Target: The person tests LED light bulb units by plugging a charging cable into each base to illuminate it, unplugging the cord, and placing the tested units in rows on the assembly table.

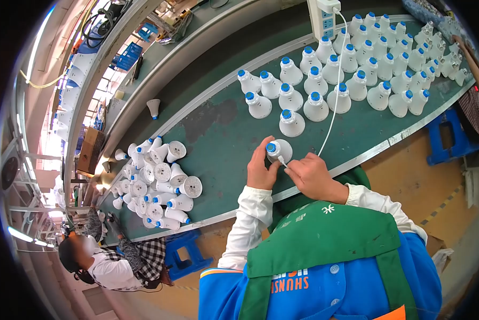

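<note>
A white bulb housing with a blue cap stands upright near the front edge of the green table. My left hand is closed around its left side. A thin white cable ends in a small white plug, which my right hand pinches against the neck of this housing. The cable runs up to a white power strip at the back. Just behind my hands stands another upright housing.
Rows of upright blue-capped housings fill the right part of the table. At the left lies a loose pile of housings. A co-worker sits at the lower left, near a blue stool. One housing lies beyond the table's rail.
</note>
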Available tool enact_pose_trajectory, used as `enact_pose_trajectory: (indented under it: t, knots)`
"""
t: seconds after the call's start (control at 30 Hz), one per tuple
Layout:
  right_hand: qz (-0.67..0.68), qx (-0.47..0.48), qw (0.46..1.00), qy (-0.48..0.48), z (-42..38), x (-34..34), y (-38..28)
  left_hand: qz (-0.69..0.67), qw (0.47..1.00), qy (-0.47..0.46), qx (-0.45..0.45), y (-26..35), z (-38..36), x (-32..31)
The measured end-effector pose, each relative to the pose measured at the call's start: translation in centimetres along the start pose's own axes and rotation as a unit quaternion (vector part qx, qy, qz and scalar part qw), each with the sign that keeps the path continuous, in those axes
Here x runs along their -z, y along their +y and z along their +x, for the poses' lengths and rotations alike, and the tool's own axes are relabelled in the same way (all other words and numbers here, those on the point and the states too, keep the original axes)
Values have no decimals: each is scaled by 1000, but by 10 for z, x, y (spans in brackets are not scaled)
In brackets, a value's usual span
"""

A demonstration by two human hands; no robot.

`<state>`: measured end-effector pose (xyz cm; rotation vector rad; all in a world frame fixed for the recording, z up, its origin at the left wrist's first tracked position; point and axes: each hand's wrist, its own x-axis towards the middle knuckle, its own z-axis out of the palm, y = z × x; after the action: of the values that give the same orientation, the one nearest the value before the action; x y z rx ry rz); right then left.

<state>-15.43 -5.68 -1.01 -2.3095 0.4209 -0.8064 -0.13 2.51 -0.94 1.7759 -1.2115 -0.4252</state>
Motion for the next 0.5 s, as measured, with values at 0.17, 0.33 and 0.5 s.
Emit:
enact_pose_trajectory:
  t: [0.17,0.33,0.5]
  knots:
    - [21,-3,1000,12,-1,-1,2,-5,999,44,-2,5,-3,-9]
    - [30,-6,999,14,-1,-2,3,10,998,63,-9,2,-3,-11]
    - [30,-8,999,13,-1,-3,3,28,996,76,-27,-2,-2,-12]
